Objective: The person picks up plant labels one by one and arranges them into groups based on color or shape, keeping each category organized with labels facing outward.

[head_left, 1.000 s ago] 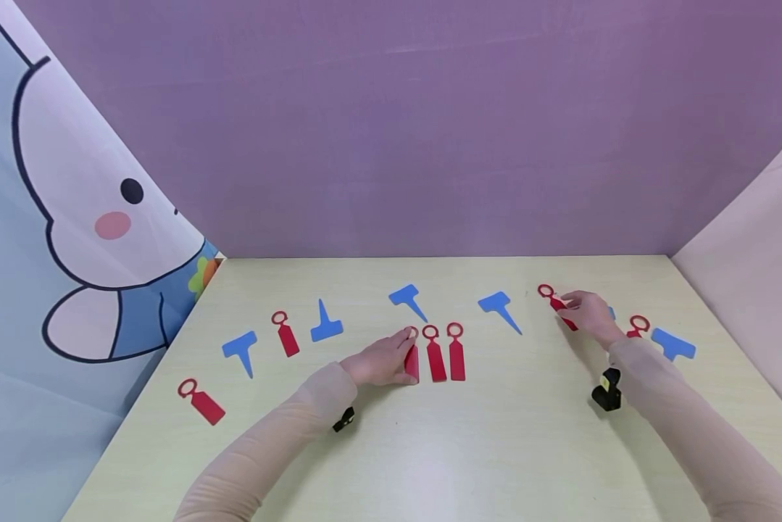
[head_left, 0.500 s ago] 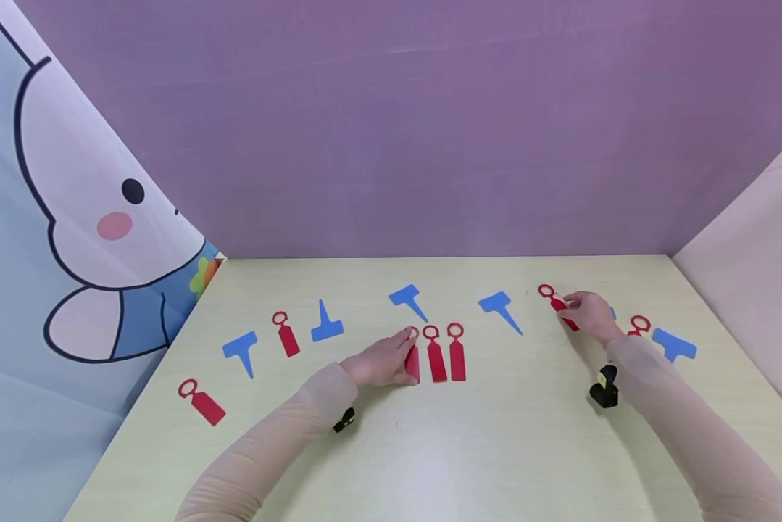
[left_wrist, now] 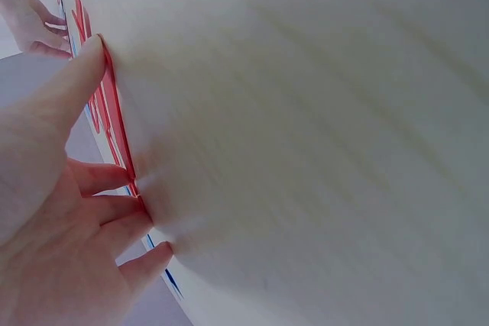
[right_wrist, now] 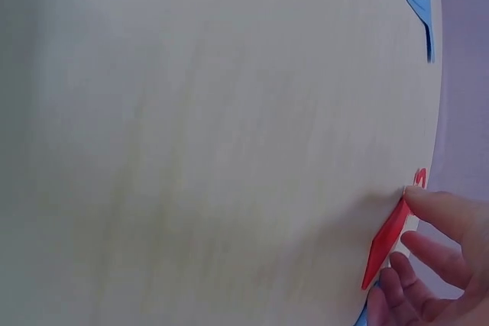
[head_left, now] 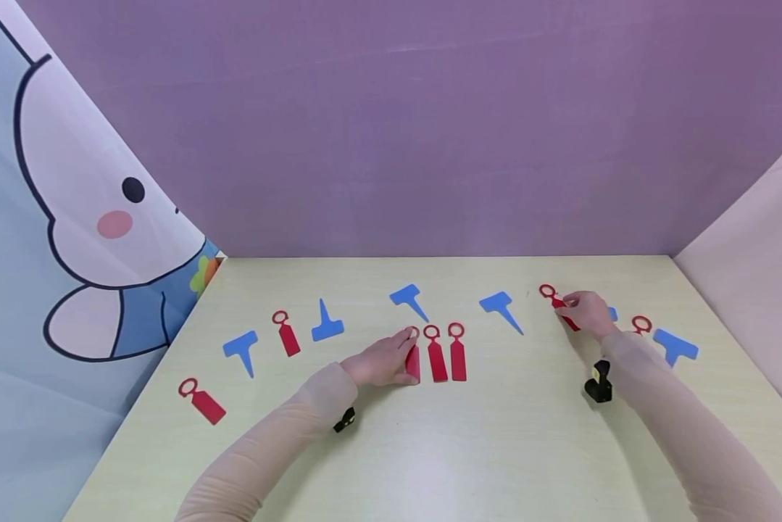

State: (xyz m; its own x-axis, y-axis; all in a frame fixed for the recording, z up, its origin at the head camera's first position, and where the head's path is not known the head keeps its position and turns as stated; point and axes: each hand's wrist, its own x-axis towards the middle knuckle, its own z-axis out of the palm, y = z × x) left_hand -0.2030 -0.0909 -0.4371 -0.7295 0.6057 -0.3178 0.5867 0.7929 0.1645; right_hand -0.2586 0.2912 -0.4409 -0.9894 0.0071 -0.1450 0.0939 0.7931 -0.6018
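Note:
In the head view my left hand [head_left: 380, 360] lies over the left end of a row of red plastic tags with ring tops. It holds one red tag [head_left: 413, 365] lengthwise, the thumb at the lower end and fingertips near the ring, as the left wrist view also shows. Two more red tags [head_left: 437, 361] lie beside it, rings away from me. Further right, my right hand [head_left: 588, 314] pinches another red tag [right_wrist: 388, 238] by its edges, thumb near the ring. This tag slants on the table, its far edge partly hidden by the fingers.
Blue T-shaped plant labels [head_left: 498, 307] lie scattered across the pale table [head_left: 430, 449]. Two loose red tags [head_left: 208, 407] are at the left. By the right forearm lie a partly covered red tag [head_left: 641, 323] and a blue label [head_left: 675, 346]. A purple wall [head_left: 430, 145] stands behind.
My right wrist and forearm have shifted slightly left and away from me, while the right fingers stay at the same tag. The left hand and the tags on the table show no clear movement.

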